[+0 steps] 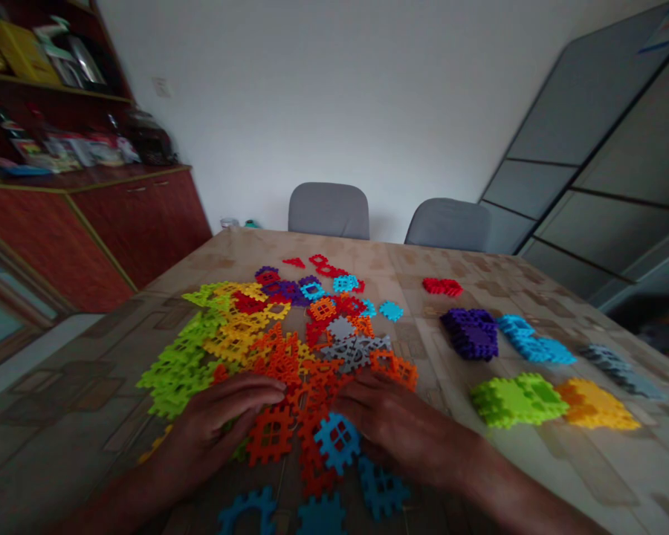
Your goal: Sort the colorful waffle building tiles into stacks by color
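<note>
Interlocking plastic tiles with toothed edges lie in a loose pile on the table. My left hand [226,416] is at the pile's near left, fingers stretched out and thumb apart, beside an orange window tile [270,436]. My right hand [387,420] bends its fingers down over the orange tiles [317,386]; its fingertips are hidden. Against those fingers is a blue window tile [337,443], overlapping the orange ones; I cannot tell whether it is gripped. Nearer me lie a blue arch tile [248,513], a blue solid tile [322,514] and another blue window tile [382,487].
Green [183,364], yellow [239,331], grey [357,349] and purple tiles [290,290] fill the pile. Sorted stacks at right are red [442,286], purple [469,334], blue [535,340], green [518,401], yellow [596,405] and grey [621,369]. Two chairs [328,210] stand behind.
</note>
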